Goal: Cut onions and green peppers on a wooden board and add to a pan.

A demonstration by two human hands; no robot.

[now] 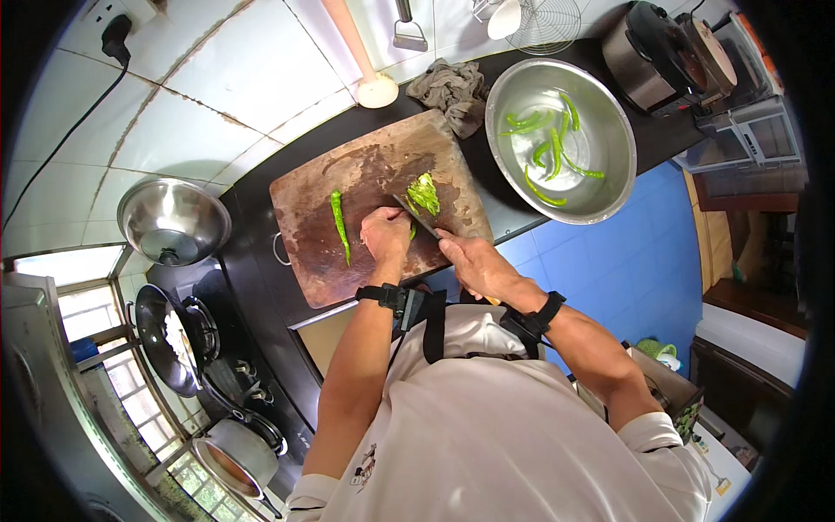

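My right hand (475,262) grips a kitchen knife (417,217) by its handle, the blade slanting over the cutting board. Close beside the blade, my left hand (386,233) presses a green chili pepper (413,231) onto the wood; fingers cover most of that pepper. Just beyond the knife lies a small heap of cut green chili (424,194). One whole green chili pepper (339,225) rests to the left of my left hand. Beneath all of this is a worn wooden cutting board (375,153) with dark wet patches.
A steel basin (496,150) holding several green chilies stands right of the board. Behind it is a crumpled grey cloth (450,91). To the left are a metal bowl (196,202), a wok (153,333) on the stove and a saucepan (251,450). A rice cooker (652,62) stands far right.
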